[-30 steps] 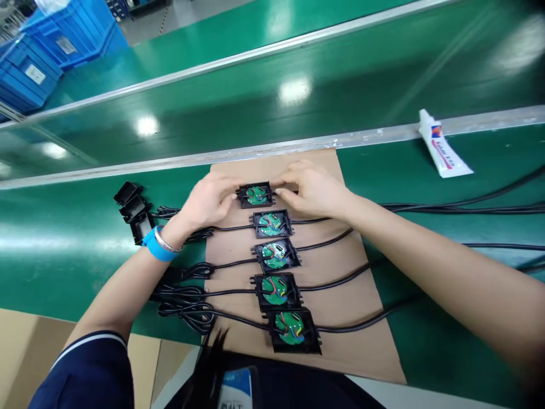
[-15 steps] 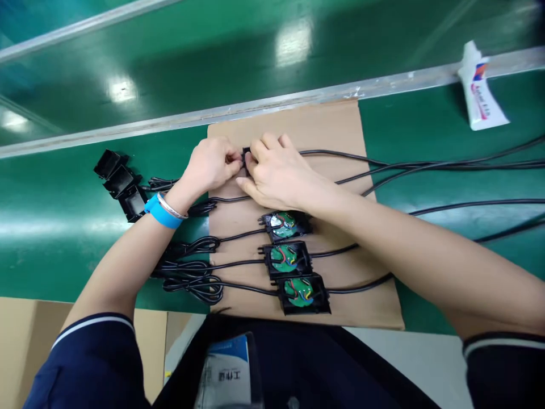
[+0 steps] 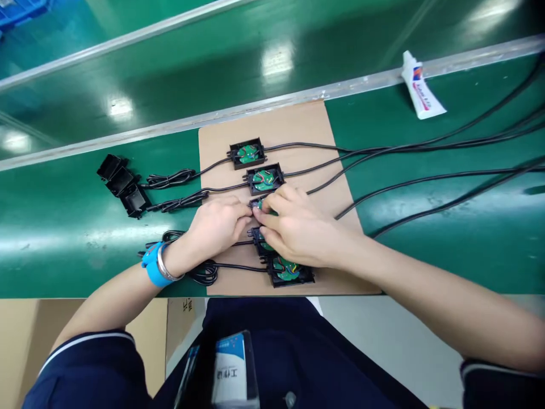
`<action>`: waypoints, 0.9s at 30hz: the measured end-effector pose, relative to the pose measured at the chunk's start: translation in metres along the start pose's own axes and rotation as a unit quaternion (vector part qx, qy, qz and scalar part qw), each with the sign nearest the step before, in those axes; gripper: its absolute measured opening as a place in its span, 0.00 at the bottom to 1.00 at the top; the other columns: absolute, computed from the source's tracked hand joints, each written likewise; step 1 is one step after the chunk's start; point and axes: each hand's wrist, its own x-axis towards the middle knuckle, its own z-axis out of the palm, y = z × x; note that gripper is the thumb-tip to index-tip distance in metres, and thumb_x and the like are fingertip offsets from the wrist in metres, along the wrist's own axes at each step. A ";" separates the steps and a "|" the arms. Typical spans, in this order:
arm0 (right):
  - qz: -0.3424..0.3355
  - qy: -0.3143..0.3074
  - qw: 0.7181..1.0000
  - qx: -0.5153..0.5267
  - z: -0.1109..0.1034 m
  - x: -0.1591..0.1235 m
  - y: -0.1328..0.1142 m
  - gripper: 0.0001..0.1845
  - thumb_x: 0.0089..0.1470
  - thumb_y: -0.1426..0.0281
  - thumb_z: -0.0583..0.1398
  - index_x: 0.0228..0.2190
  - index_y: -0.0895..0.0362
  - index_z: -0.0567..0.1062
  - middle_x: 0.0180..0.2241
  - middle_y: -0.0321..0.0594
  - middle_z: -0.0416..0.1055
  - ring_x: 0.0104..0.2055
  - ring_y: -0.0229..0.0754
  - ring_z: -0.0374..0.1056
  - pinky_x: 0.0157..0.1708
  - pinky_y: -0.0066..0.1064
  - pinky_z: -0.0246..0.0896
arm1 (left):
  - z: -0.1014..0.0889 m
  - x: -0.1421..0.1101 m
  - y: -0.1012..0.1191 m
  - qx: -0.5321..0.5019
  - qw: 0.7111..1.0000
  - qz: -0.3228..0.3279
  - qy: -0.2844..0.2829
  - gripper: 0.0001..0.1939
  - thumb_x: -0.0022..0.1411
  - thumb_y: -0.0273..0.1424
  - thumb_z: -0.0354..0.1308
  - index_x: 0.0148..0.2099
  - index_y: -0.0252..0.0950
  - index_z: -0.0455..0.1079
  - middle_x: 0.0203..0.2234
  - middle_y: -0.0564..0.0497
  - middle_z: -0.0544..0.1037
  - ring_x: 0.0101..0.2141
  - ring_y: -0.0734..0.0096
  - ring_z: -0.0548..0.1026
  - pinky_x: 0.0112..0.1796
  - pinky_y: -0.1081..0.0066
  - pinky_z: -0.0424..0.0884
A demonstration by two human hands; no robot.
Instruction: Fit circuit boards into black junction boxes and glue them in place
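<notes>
Several open black housings with round green circuit boards lie in a column on a brown cardboard sheet, each with black cables running left and right. The top housing and the second housing lie uncovered. My left hand and my right hand meet over the third housing, fingers curled and pinching at it; most of it is hidden. My right hand also covers much of the fourth one. The nearest housing shows below my right hand.
Three black lids lie on the green belt left of the cardboard. A white tube rests on the metal rail at the upper right. Black cables trail off right; coiled cable bundles lie left. A tan box stands lower left.
Both hands have come down the column from the upper housings to the third one. The top two housings, covered half a second ago, now lie in plain sight.
</notes>
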 end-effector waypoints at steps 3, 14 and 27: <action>0.029 -0.028 0.999 0.001 0.007 0.002 -0.004 0.22 0.64 0.67 0.51 0.38 0.63 0.83 0.39 0.53 0.70 0.44 0.53 0.55 0.43 0.45 0.51 | 0.011 0.005 -0.001 0.014 1.000 -0.010 0.007 0.13 0.69 0.29 0.52 0.41 0.36 0.79 0.35 0.47 0.81 0.38 0.63 0.78 0.40 0.65 0.74; 0.036 0.015 0.992 0.117 -0.023 -0.095 0.057 0.35 0.60 0.50 0.57 0.65 0.48 0.63 0.60 0.51 0.64 0.59 0.58 0.59 0.56 0.53 0.54 | -0.035 -0.094 -0.016 0.012 0.998 -0.016 -0.058 0.42 0.55 0.56 0.63 0.66 0.43 0.61 0.54 0.41 0.74 0.52 0.49 0.73 0.52 0.53 0.69; -0.038 0.038 0.996 0.065 0.010 -0.111 0.067 0.19 0.64 0.54 0.56 0.37 0.58 0.73 0.34 0.45 0.71 0.36 0.44 0.66 0.36 0.35 0.60 | -0.016 -0.123 -0.022 0.081 0.991 -0.091 -0.058 0.28 0.56 0.41 0.63 0.58 0.42 0.67 0.52 0.39 0.71 0.52 0.45 0.69 0.50 0.48 0.67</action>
